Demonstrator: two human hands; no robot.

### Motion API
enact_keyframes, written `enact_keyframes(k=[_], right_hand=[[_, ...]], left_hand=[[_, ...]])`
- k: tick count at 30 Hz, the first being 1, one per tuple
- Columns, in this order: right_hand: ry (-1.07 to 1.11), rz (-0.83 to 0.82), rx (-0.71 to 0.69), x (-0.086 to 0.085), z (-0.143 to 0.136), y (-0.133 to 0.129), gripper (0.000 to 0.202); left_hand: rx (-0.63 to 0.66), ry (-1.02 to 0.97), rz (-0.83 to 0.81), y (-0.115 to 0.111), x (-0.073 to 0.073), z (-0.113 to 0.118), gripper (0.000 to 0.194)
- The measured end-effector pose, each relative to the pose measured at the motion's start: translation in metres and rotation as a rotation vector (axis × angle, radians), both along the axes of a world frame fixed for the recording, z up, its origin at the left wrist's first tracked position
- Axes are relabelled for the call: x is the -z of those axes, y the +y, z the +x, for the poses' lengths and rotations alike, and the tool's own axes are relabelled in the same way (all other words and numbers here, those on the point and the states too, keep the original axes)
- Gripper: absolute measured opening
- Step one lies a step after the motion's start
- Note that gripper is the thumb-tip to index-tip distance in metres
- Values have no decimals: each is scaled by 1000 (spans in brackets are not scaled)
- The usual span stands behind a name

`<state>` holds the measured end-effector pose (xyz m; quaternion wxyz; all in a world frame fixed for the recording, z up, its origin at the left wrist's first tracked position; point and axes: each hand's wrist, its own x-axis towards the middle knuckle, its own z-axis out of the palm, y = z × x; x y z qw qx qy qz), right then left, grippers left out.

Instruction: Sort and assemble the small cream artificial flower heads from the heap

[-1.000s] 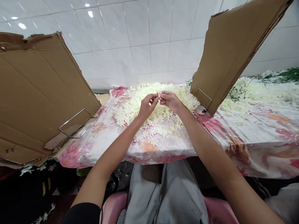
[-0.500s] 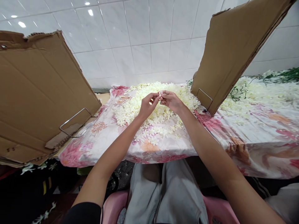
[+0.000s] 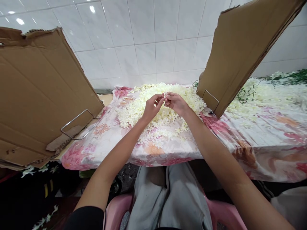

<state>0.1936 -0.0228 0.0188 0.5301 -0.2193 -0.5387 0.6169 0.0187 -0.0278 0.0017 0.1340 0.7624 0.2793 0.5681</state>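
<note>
Over a wide heap of small cream-white flowers (image 3: 144,111), my two hands meet at the fingertips. My left hand (image 3: 153,105) is pinched, its thumb and forefinger at a small white blossom (image 3: 165,95). My right hand (image 3: 174,101) closes on the same blossom from the other side, with its other fingers curled in. The pinched fingertips partly cover the blossom. The heap lies on a table cloth (image 3: 100,147) with pink and orange flower prints; loose blossoms are scattered nearer the front edge.
Cardboard panels stand at the left (image 3: 43,92) and right (image 3: 242,51), each beside a metal wire bracket. Beyond the right panel lie more white flowers (image 3: 275,99) and green stems (image 3: 292,78). A white tiled wall (image 3: 144,28) rises behind. Below are grey-trousered legs and a pink chair (image 3: 122,207).
The camera view has shifted very slightly. Both hands stay together at the blossom, with hardly any visible movement.
</note>
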Motion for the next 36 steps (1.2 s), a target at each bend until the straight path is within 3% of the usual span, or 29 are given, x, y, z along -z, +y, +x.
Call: enact_keyframes(k=[16, 22, 31, 36], right_hand=[[-100, 60, 108, 2, 3, 4, 50], [-127, 90, 111, 8, 5, 7, 46], [-50, 8, 26, 6, 2, 5, 46], [-58, 21, 61, 5, 1, 4, 48]], left_hand=[[41, 10, -42, 3, 2, -4, 37], [52, 26, -64, 4, 3, -5, 38], [37, 25, -75, 3, 0, -3, 36], [36, 6, -88, 3, 0, -3, 36]])
